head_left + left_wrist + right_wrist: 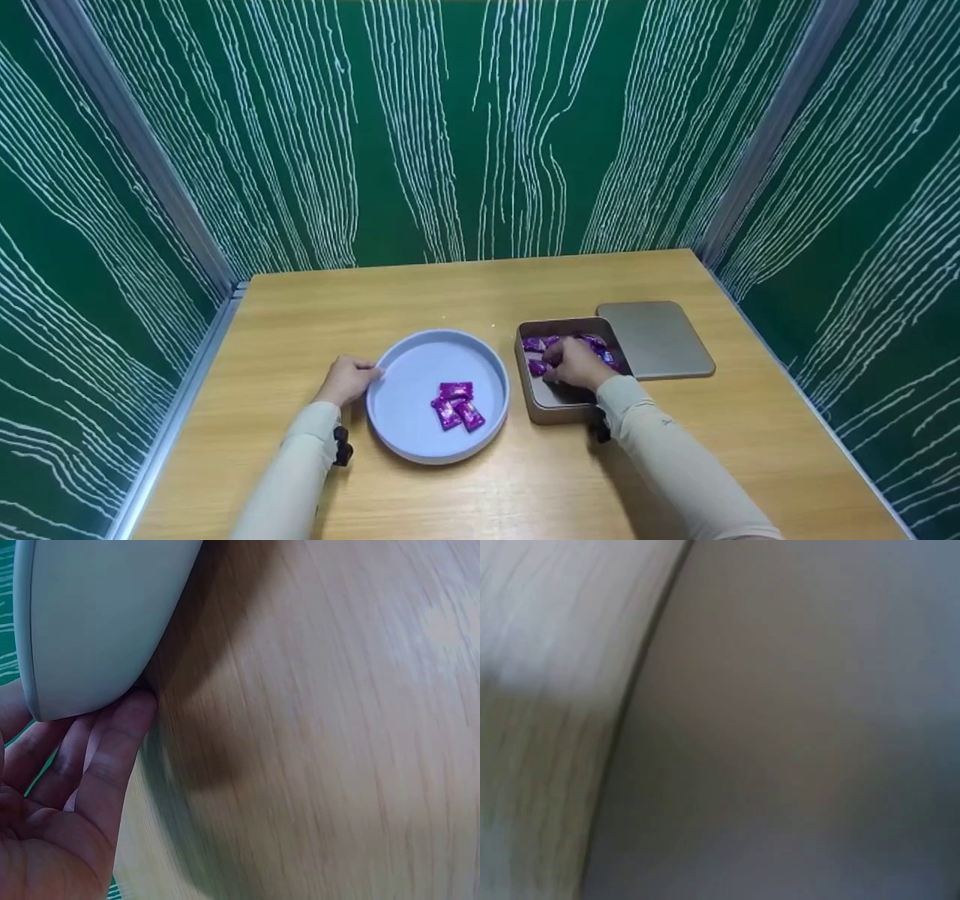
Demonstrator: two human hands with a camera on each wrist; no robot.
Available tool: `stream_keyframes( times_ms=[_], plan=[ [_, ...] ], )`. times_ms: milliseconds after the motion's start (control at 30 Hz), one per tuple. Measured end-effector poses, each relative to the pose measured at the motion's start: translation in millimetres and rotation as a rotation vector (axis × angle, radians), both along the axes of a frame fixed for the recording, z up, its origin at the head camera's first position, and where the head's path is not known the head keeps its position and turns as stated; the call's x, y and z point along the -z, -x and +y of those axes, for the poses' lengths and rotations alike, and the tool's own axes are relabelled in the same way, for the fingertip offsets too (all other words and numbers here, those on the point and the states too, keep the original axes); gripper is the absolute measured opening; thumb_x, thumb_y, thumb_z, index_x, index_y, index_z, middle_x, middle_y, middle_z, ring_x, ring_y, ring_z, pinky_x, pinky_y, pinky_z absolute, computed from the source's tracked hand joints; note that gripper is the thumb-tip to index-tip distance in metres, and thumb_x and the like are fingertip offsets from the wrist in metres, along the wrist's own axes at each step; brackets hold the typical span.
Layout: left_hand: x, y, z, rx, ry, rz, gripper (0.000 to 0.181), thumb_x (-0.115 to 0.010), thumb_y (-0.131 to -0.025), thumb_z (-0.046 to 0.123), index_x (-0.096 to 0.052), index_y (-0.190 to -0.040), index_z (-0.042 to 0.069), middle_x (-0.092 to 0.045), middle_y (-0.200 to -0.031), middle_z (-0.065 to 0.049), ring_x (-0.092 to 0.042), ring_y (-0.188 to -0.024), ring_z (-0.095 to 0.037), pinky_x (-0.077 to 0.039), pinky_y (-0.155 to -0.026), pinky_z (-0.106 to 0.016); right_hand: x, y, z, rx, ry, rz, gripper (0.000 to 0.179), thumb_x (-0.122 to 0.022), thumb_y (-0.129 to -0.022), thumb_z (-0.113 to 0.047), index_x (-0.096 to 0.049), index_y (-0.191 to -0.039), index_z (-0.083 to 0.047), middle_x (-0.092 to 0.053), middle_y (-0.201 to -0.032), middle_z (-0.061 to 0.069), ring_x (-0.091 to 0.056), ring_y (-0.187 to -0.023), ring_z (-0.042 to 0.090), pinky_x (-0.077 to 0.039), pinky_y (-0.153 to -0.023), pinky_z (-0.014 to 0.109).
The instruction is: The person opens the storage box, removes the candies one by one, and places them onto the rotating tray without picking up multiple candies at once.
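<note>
A round pale-blue tray (405, 390) with a raised rim stands on the table, holding 3 purple wrapped candies (456, 391). My left hand (347, 380) grips its left side, thumb over the rim; in the left wrist view, the fingers (112, 757) press against the outer wall. To the right is an open square metal tin (564, 414) containing several more purple candies (534, 344). Inside it, my right hand (579, 364) has its fingers curled down and pinches a candy (538, 367) at the left, partly hidden by the fingertips. The right wrist view shows only the tin's blurred wall (780, 690).
The tin's flat metal lid (660, 341) lies behind and to the right of the tin, close against it. The wooden table (337, 300) is bounded by green panels with white lines (480, 135) at the back and both sides.
</note>
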State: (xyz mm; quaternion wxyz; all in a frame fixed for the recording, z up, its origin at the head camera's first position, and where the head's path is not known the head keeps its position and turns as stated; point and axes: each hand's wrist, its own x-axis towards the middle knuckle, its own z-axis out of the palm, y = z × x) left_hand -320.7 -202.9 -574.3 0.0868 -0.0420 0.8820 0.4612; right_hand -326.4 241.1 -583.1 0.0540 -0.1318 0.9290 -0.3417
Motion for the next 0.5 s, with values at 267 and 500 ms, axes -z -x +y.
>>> stream_keyframes(
  times_ms=[267,500],
  plan=[
    [-2.6,-3.4,-0.3,-0.022,-0.003,-0.030,0.030,-0.070,-0.103,0.013,-0.076,-0.125,-0.007,-0.077,-0.126,-0.026,-0.076,-0.105,-0.026,-0.066,-0.091,-0.037,0.4,2.4,0.2,-0.008,-0.006,0.026,0.012,-0.086,-0.081,0.003,-0.080,-0.091,0.001,-0.079,-0.086,0.011,-0.069,-0.081,0.019,-0.061,-0.078,0.038],
    [-1.8,-2.2,1.3,-0.012,-0.004,-0.007,0.027,-0.071,-0.102,0.012,-0.079,-0.119,-0.007,-0.079,-0.117,-0.024,-0.074,-0.092,-0.018,-0.065,-0.082,-0.031,-2.0,0.5,3.7,0.025,-0.017,0.047,0.012,-0.089,-0.081,0.000,-0.080,-0.089,-0.001,-0.078,-0.086,0.009,-0.067,-0.084,0.020,-0.059,-0.082,0.041]
  ],
)
